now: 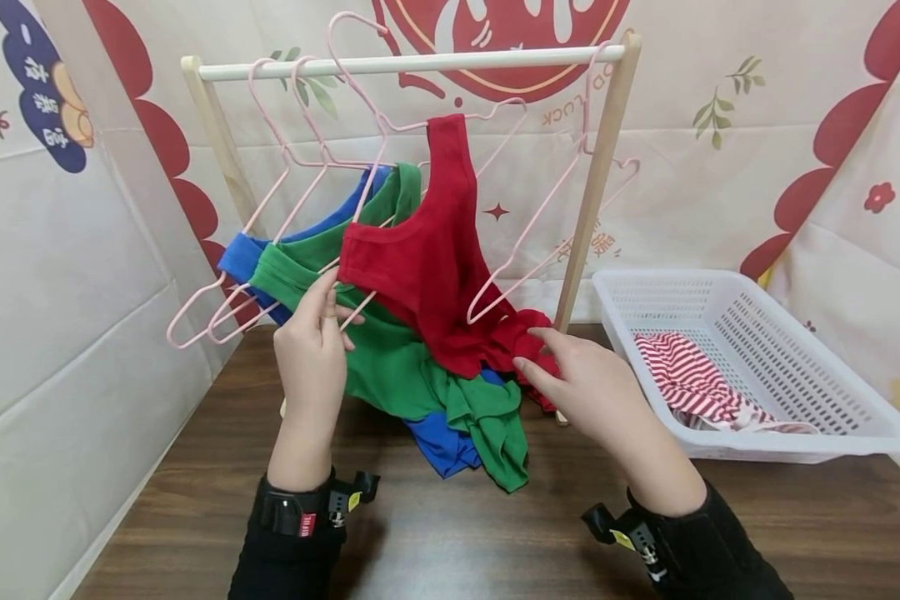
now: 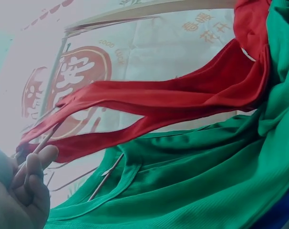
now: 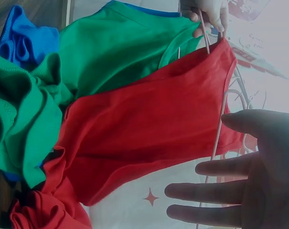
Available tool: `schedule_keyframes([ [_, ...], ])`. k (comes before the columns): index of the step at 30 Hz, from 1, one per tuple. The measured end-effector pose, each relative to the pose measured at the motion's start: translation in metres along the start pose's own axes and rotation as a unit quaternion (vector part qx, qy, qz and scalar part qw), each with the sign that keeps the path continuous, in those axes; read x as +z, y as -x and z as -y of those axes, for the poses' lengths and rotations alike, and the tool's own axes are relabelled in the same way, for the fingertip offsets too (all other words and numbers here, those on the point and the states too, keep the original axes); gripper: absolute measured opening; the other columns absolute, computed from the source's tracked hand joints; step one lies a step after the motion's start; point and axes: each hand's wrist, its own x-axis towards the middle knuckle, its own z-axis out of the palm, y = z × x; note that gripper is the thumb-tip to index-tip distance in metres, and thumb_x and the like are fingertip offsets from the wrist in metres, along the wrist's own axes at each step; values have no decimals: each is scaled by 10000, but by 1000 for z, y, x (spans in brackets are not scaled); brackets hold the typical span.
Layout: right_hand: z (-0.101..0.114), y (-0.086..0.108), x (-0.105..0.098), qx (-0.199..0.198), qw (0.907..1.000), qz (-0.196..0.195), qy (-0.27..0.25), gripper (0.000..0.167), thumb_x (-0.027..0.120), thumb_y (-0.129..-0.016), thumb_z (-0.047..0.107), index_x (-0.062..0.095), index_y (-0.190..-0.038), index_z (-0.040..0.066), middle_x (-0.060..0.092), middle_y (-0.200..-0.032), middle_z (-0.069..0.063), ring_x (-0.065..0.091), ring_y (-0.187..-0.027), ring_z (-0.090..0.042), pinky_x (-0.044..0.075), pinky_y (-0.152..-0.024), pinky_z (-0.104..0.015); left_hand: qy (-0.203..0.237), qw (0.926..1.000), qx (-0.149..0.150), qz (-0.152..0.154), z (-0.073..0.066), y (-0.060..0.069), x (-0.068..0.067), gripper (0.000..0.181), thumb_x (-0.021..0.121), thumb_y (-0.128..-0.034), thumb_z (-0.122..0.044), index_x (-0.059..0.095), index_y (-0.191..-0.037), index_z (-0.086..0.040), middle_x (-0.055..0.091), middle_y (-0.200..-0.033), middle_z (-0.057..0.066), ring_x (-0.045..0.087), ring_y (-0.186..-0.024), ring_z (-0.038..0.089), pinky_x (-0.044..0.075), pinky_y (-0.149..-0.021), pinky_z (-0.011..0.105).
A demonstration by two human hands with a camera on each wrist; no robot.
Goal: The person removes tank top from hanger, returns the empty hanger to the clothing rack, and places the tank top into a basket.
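Note:
My left hand (image 1: 313, 346) pinches the lower end of a pink hanger (image 2: 45, 139) beside a shoulder strap of the red tank top (image 1: 412, 258). That hanger's hook rises above the white rail (image 1: 420, 62); I cannot tell whether it rests on it. The red top slants down from the hanger to a bunched hem. My right hand (image 1: 600, 387) is by that hem, its fingers straight and spread in the right wrist view. Behind the red top, a green tank top (image 1: 390, 358) and a blue top (image 1: 243, 254) hang on pink hangers, their hems on the table.
An unfilled pink hanger (image 1: 521, 246) hangs at the rail's right end, near the wooden post (image 1: 596, 192). On the right a white basket (image 1: 855, 392) holds a red-and-white striped garment (image 1: 693, 379). The brown table (image 1: 457, 542) lies below.

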Motion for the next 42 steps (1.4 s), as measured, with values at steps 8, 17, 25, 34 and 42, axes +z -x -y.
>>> schedule_keyframes([
  [8,-3,1,-4,7,9999,-44,-91,612,513,-970,514,509,-1392,71,662,-1116,-148,621,-1000,-323,501,-837,-522,60,9997,131,196,0,-5,-9,329,500,-1023,-179,619,-1324,-117,708,-791,105,576,-522,154,423,-532,138],
  [17,-4,5,-10,-173,9997,-140,-71,580,519,-966,516,550,-1373,103,662,-966,-53,589,-880,-240,503,-793,-464,-180,9970,541,521,6,-9,-29,323,551,-997,-131,636,-1308,-129,704,-786,88,596,-547,148,441,-587,109],
  [25,-7,7,-12,-137,9996,-152,-170,617,493,-965,541,529,-1393,98,609,-1272,-173,578,-1128,-353,458,-914,-564,-548,9940,589,746,6,-9,-37,321,542,-1006,-144,629,-1315,-131,706,-821,92,555,-536,135,405,-547,127],
  [34,-9,4,-11,-196,9995,-224,-97,620,524,-955,532,533,-1387,87,639,-1211,-162,597,-1081,-336,479,-886,-545,-747,9905,702,918,8,-11,-40,316,562,-989,-85,637,-1295,-108,686,-780,90,558,-541,137,413,-554,139],
  [42,-15,-3,-2,-281,9988,-364,-184,561,520,-964,514,576,-1350,110,604,-1277,-157,542,-1181,-354,442,-940,-559,-752,9878,509,1268,13,-12,-43,294,538,-1002,-94,649,-1275,-104,667,-739,61,539,-531,123,445,-547,201],
])
